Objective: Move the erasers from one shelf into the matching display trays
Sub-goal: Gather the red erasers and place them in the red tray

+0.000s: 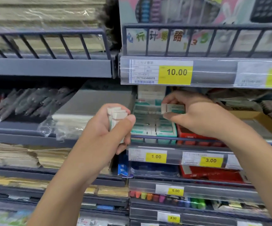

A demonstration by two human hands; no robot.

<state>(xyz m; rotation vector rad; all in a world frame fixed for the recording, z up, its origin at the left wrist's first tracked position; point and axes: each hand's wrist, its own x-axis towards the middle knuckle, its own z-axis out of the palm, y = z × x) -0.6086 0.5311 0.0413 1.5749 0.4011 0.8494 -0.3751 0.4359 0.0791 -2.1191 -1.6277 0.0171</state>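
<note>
Green-and-white sleeved erasers fill the display tray (154, 126) on the shelf just above the 1.00 price tag (156, 156); the right hand (192, 115) pinches one eraser (172, 108) between thumb and fingers, just over the tray's rear rows; the left hand (106, 132), left of the tray, is curled tight around a bunch of erasers (116, 116), their white ends poking out above the thumb; a red box (195, 137) sits right of the tray.

Our left hand (106, 132) grips a bundle of erasers (116, 117); our right hand (192, 115) pinches one eraser (172, 108) above the green display tray (166, 132).
</note>
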